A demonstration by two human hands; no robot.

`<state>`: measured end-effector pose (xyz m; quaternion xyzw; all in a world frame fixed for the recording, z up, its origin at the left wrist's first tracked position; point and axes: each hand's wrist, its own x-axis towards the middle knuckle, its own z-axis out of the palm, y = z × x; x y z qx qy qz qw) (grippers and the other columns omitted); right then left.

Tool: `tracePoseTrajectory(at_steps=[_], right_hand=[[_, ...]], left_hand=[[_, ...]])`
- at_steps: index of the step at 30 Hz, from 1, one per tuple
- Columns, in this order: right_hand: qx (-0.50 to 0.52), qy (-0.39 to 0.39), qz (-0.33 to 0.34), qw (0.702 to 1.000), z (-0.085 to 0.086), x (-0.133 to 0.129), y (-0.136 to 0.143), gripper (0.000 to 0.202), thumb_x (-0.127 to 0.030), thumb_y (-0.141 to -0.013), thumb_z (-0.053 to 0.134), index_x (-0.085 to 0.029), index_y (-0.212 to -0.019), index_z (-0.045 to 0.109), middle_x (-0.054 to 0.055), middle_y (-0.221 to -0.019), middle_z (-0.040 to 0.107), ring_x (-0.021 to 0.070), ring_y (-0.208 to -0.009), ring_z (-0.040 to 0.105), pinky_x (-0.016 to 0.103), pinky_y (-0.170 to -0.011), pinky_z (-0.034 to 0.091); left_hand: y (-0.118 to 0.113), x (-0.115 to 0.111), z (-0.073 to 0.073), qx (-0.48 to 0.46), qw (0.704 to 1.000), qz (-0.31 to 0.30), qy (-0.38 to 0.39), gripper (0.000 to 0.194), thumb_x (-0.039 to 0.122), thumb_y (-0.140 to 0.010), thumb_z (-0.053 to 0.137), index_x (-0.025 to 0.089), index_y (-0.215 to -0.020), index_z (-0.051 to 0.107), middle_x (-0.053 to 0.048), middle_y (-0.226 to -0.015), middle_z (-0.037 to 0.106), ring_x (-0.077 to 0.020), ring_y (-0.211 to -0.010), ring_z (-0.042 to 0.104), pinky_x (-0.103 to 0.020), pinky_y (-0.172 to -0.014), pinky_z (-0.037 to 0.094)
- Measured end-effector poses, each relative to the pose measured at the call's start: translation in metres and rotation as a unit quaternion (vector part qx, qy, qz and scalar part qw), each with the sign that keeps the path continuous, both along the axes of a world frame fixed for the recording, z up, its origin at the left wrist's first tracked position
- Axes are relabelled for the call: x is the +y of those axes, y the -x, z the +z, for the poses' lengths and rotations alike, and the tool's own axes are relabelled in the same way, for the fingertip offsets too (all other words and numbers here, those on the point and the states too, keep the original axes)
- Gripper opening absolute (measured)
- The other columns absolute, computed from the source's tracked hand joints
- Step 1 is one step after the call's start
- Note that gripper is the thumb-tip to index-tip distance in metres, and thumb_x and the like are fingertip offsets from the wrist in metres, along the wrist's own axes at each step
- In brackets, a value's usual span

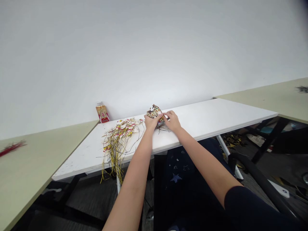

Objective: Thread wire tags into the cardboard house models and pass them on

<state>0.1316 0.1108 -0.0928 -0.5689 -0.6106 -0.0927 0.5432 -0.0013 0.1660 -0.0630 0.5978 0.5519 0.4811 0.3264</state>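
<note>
A small printed model house is held above the white table, near its middle. My left hand is closed around the house's left and near side, thumb across its front. At the right side, my right hand has its fingertips pinched at the house's edge; what exactly they grip there is too small to make out. Thin dark strings show on the table just under the hands. To the left lies a heap of small tags in white, red and yellow, with long yellow and black strings.
Against the wall stands a red and gold package. Strings from the heap hang over the table's front edge. Cream tables adjoin both sides, with a red bundle on the left one and a dark bundle on the right. A black chair armrest is at the right.
</note>
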Motion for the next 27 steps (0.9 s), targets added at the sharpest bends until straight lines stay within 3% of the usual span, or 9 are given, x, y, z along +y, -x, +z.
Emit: tracePoseTrajectory(at_steps=[5,11,17,21,27], right_hand=[[0.055,-0.017,-0.016,0.998,0.006,0.001,0.001,0.027,-0.023,-0.085,0.053,-0.014,-0.105,0.069,0.011,-0.101,0.062,0.0184,-0.08,0.057,0.034,-0.084,0.05],[0.188,0.017,0.03,0.982,0.015,0.005,0.01,0.025,-0.033,-0.082,0.057,-0.017,-0.099,0.064,0.003,-0.085,0.063,0.0118,-0.058,0.049,0.028,-0.066,0.048],[0.338,0.115,0.096,0.929,0.021,0.009,0.024,0.03,-0.049,-0.078,0.066,-0.02,-0.084,0.061,0.001,-0.074,0.066,0.0103,-0.049,0.051,0.024,-0.046,0.042],[0.395,0.139,0.178,0.89,0.019,0.01,0.027,0.032,-0.051,-0.081,0.063,-0.019,-0.078,0.061,0.004,-0.08,0.069,0.0094,-0.044,0.053,0.022,-0.035,0.035],[0.407,0.11,0.197,0.885,0.014,0.012,0.025,0.034,-0.049,-0.074,0.073,-0.018,-0.083,0.065,0.001,-0.071,0.068,0.0101,-0.045,0.055,0.021,-0.036,0.04]], left_hand=[[0.001,0.005,-0.003,-0.071,0.997,0.025,-0.004,0.082,0.057,-0.044,0.091,0.023,-0.105,0.048,-0.012,-0.115,0.067,-0.0272,-0.114,0.063,-0.04,-0.099,0.047],[-0.003,0.012,-0.003,-0.213,0.975,0.053,-0.023,0.077,0.048,-0.055,0.09,0.022,-0.113,0.047,-0.011,-0.119,0.066,-0.0216,-0.111,0.066,-0.036,-0.095,0.053],[-0.009,0.006,0.005,-0.353,0.935,-0.014,-0.022,0.066,0.033,-0.067,0.085,0.02,-0.117,0.043,-0.011,-0.124,0.066,-0.0189,-0.105,0.069,-0.029,-0.085,0.058],[-0.01,-0.001,0.009,-0.366,0.93,-0.028,-0.026,0.064,0.027,-0.069,0.084,0.019,-0.118,0.043,-0.012,-0.125,0.066,-0.0198,-0.104,0.07,-0.029,-0.082,0.059],[-0.012,0.002,0.001,-0.33,0.94,-0.069,-0.045,0.069,0.029,-0.065,0.087,0.021,-0.118,0.044,-0.011,-0.121,0.067,-0.0199,-0.103,0.07,-0.03,-0.083,0.059]])
